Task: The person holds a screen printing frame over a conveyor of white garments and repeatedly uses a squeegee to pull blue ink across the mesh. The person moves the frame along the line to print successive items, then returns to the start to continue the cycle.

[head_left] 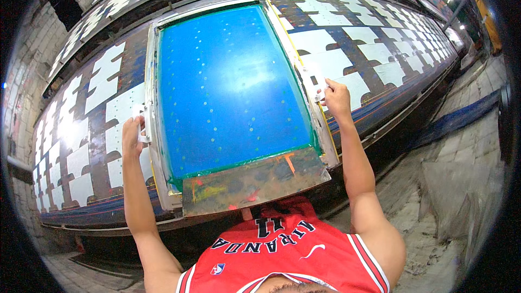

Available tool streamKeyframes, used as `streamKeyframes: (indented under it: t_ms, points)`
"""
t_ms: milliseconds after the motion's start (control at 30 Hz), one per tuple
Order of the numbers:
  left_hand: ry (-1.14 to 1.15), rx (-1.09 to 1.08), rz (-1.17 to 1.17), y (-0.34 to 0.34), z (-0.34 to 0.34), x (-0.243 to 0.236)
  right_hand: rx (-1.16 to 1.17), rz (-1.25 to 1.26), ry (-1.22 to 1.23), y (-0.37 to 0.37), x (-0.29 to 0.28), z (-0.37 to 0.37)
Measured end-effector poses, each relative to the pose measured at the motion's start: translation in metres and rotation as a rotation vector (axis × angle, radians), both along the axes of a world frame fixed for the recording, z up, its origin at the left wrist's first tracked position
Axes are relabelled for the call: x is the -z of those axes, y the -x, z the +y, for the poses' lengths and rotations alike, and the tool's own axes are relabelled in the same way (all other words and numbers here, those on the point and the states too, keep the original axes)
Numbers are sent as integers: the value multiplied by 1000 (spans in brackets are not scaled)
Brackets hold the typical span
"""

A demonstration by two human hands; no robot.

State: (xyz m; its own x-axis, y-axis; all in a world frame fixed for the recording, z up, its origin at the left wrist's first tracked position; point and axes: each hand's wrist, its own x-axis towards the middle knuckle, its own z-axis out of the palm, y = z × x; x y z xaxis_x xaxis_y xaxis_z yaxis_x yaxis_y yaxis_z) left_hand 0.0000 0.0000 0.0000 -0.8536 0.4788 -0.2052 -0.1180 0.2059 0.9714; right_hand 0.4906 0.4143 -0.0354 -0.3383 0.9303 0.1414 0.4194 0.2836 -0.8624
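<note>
1. Gripping at both sides: your left hand [132,134] is closed round the white left handle [143,125]; your right hand [336,97] has thumb and fingers curled on the white right handle [315,88]. Full finger wrap on the right cannot be told.

2. Position: the screen frame [154,103], with its blue panel [233,87], lies between your hands, straight ahead of your torso, over the long table [133,62]. Whether its underside touches the table or hangs just clear, you cannot tell from this view.

3. Axis: its long side runs away from you, across the table's length, the far end leaning a little to your left. Fisheye bending may exaggerate this.

4. Key relation: your hands sit on opposite long rails and not level. Your left is nearer the close end; your right is farther along. Judgement: unequal effort would probably twist the frame, so squareness depends on matching both sides.

5. Near end: a paint-stained board [255,182] projects toward your red jersey [271,249], close to it.

6. Surroundings: white cut-out pieces [317,1] lie in rows on either side of the frame.
</note>
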Motion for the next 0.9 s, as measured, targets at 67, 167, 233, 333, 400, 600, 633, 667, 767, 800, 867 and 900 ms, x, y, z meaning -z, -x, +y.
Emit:
streamKeyframes:
  t_ms: [67, 167, 233, 333, 400, 600, 633, 667, 767, 800, 867, 900]
  points:
    - [-53, 15, -33, -8, 17, -7, 3, 56, 12, -4, -7, 8]
    - [-62, 55, -71, -12, 20, -12, 39, 31, 3, -3, -13, 8]
    - [-51, 54, -21, -13, 21, -8, 40, 13, -11, -2, -15, 5]
    - [-71, 44, -36, -10, 20, -1, 28, -6, 18, 0, -22, 2]
    - [-47, 49, -82, -7, 22, 6, 17, -25, -20, 1, -26, -2]
    - [-20, 32, -60, -6, 16, 29, 18, -37, 17, 7, -32, 1]
    - [-12, 14, -39, -7, 16, 31, 11, -75, -38, 7, -32, 2]
    - [-74, -5, -53, -10, 20, 33, 22, -92, -30, 6, -32, 6]
    - [-82, -40, -84, -18, 21, 35, 27, -72, 41, 7, -29, 9]
    - [-60, -33, -80, -17, 21, 34, 30, -56, 62, 7, -27, 6]
    - [-97, -60, -109, -20, 21, 33, 43, -32, 151, 8, -25, 4]
    - [-135, -79, -162, -21, 23, 34, 38, -34, 127, 8, -24, 3]
